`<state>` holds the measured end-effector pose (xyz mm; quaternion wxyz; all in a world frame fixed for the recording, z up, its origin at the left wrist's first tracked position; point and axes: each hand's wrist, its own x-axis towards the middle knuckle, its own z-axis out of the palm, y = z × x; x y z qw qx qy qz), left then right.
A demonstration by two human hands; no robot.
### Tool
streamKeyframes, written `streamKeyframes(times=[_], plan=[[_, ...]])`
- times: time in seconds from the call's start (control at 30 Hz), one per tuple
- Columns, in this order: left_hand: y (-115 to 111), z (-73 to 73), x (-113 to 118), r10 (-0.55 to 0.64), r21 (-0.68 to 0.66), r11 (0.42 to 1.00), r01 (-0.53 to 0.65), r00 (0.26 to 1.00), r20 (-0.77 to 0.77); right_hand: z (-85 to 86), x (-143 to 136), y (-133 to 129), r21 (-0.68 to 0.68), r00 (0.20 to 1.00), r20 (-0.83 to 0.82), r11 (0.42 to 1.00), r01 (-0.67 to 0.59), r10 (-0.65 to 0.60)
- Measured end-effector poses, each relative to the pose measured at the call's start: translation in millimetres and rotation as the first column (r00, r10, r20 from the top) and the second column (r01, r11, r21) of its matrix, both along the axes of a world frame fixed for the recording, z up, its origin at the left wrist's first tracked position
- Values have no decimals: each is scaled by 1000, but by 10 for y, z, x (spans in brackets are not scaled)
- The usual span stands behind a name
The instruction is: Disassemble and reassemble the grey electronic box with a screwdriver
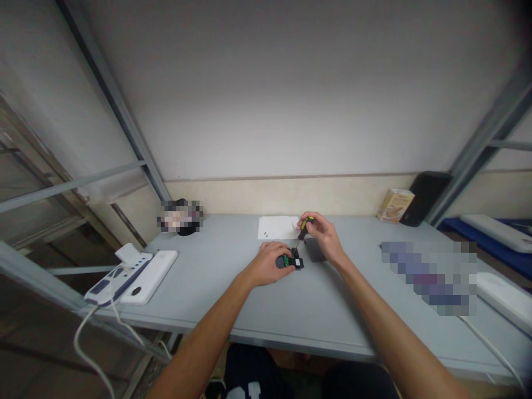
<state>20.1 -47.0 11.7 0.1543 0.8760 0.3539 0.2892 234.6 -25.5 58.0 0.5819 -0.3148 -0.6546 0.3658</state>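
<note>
My left hand [272,264] is closed around a small black device with a green circuit board [286,261], low over the middle of the table. In my right hand [323,235] is a screwdriver [306,224] with a black and yellow handle, tilted so that its thin shaft points down at the device. Whether the tip sits on a screw is too small to tell. A dark flat piece [316,250] lies under my right hand, partly covered by it. Behind both hands is a white sheet [277,227] with several tiny dark bits on it, perhaps screws.
A power strip [120,277] with cables and a white flat case [155,277] lie at the left. Toward the back right stand a yellow box [394,205] and a black speaker-like object [424,198]. A blurred-out item [428,277] and a white object [505,299] are at the right.
</note>
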Motion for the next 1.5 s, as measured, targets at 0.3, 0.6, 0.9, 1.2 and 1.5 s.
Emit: streamKeyframes(times=[0.3,0.6,0.9,1.2,1.5], plan=[[5,-15,1,-12,5,1000,12,1000,26,-39,71,-37,88,981,41,979,186,-190],[-1,-1,7,-15,9,1000,15,999,30,-52,21,-66,41,990,17,989,140,-141],[3,-1,6,-17,15,1000,17,999,27,-64,50,-40,67,987,27,985,158,-160],[-1,3,7,-15,3,1000,15,1000,19,-58,-38,-99,94,988,-12,984,153,-153],[-10,8,5,-16,1,1000,16,999,33,-68,-8,-82,15,989,-42,990,140,-140]])
